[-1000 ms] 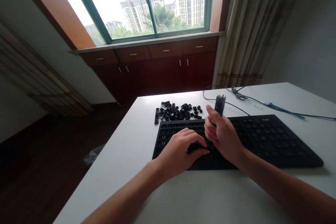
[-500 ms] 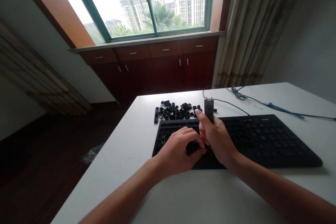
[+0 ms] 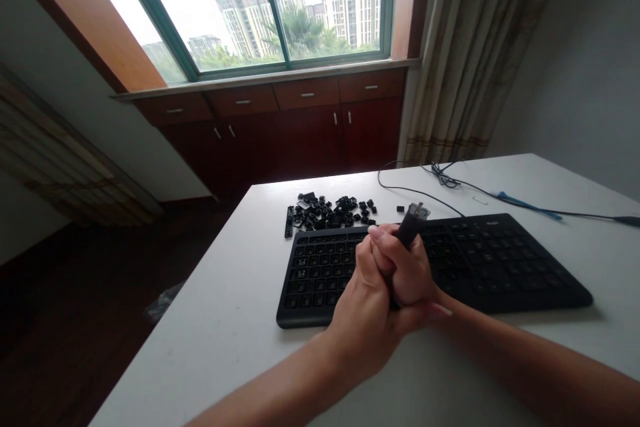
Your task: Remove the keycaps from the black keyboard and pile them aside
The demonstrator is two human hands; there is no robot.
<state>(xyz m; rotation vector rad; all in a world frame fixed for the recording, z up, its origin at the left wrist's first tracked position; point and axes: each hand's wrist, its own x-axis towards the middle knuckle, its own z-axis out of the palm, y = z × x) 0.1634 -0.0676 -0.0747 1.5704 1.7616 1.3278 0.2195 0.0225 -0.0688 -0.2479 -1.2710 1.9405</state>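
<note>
My right hand point(image 3: 407, 270) is closed around a black-handled tool point(image 3: 413, 223), whose clear, partly metal end points up and away from me. Clasped against it, my left hand point(image 3: 363, 313) has its fingers wrapped on the right hand and its thumb lying across the right wrist. Both hands are over the middle of a black keyboard point(image 3: 315, 320). Many keys on its left side have lost their caps, leaving bare sockets. Behind the keyboard lies a pile of loose black keycaps point(image 3: 327, 213). The tool's lower part is hidden by my fingers.
A thin black cable point(image 3: 410, 188) loops behind the keyboard, bundled farther back. To the right lie a blue strip-like item point(image 3: 530, 205) and a bent wire point(image 3: 480, 201). A single keycap point(image 3: 401, 209) sits apart on the white table point(image 3: 215, 320).
My left hand has moved from the keys onto my right hand and clasps it. The tool has tilted from upright to lean right. The view has shifted slightly.
</note>
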